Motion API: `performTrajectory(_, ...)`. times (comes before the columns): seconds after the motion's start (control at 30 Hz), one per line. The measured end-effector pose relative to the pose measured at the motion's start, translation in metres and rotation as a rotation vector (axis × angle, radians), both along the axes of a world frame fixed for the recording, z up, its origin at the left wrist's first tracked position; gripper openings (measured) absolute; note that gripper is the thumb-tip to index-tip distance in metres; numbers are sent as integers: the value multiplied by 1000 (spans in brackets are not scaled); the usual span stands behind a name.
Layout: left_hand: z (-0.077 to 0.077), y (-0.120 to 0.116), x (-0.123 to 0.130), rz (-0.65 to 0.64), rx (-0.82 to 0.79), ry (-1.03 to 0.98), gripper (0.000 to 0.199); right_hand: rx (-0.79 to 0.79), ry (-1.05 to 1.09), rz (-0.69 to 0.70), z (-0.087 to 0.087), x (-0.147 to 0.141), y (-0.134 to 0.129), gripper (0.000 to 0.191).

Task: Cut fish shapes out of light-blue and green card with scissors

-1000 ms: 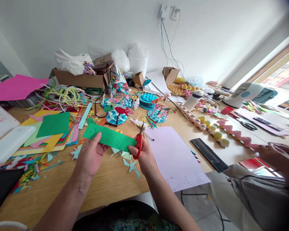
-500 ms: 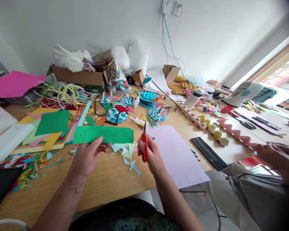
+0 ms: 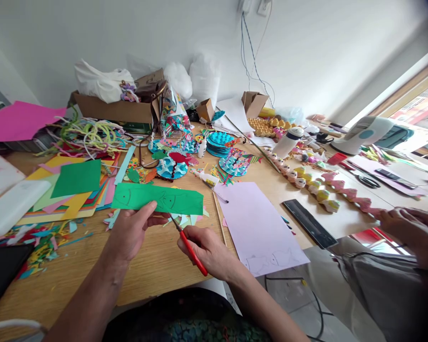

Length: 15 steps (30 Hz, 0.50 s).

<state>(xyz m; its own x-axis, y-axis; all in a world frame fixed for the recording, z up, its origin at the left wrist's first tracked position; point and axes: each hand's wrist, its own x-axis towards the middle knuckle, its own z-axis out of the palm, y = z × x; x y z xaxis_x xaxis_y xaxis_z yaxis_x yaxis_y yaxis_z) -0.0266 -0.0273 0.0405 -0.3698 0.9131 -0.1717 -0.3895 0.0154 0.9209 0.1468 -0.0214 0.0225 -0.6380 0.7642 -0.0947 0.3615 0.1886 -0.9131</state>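
Observation:
My left hand (image 3: 133, 228) pinches the lower edge of a green paper strip (image 3: 185, 200) with fish outlines drawn on it. Red-handled scissors (image 3: 192, 251) are in my right hand (image 3: 207, 249), pointing up and left. Their blade tips reach the strip's bottom edge, just right of my left fingers; whether the blades have cut into it I cannot tell. Below and behind the strip lie pale paper scraps (image 3: 183, 219). A lilac sheet (image 3: 260, 218) with pencilled fish near its lower edge lies to the right of my right hand.
Coloured paper sheets (image 3: 76, 178) and shredded scraps (image 3: 39, 251) lie on the left. Fish crafts (image 3: 171, 167), a glue bottle (image 3: 209, 179) and a wooden stick (image 3: 219, 221) are ahead. A black ruler-like strip (image 3: 308, 222) lies on the right, near another person's hands (image 3: 410, 228).
My right hand has moved left and down, turning the scissors from upright to slanting up-left against the strip. The green strip has shifted slightly right and tilted.

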Motion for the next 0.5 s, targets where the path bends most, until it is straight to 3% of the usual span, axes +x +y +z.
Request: performTrajectory(0.5,0,0,1,-65,-48,-1,24,-93,43,2,-3,-2,2,38)
